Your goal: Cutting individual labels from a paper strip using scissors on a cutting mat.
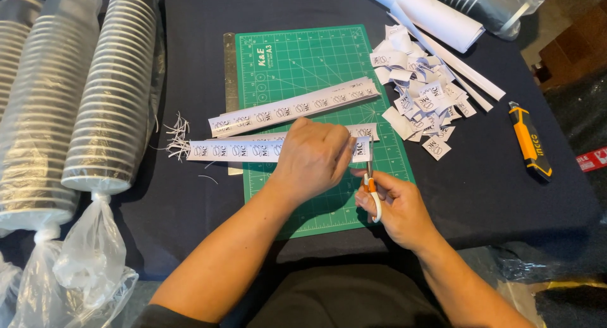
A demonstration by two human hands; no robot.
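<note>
Two hands work over the green cutting mat [297, 62]: left hand [313, 157] pinning a printed paper strip [234, 151], right hand [395, 205] gripping scissors [372, 189] (snipping labels, likely another cut next).

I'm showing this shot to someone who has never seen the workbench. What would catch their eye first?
Probably the two hands at centre: the left hand presses a printed paper strip onto the green cutting mat, while the right hand works small scissors at the strip's end. Next, the heap of cut labels to the upper right, and the bagged stacks of cups filling the left edge.
</note>
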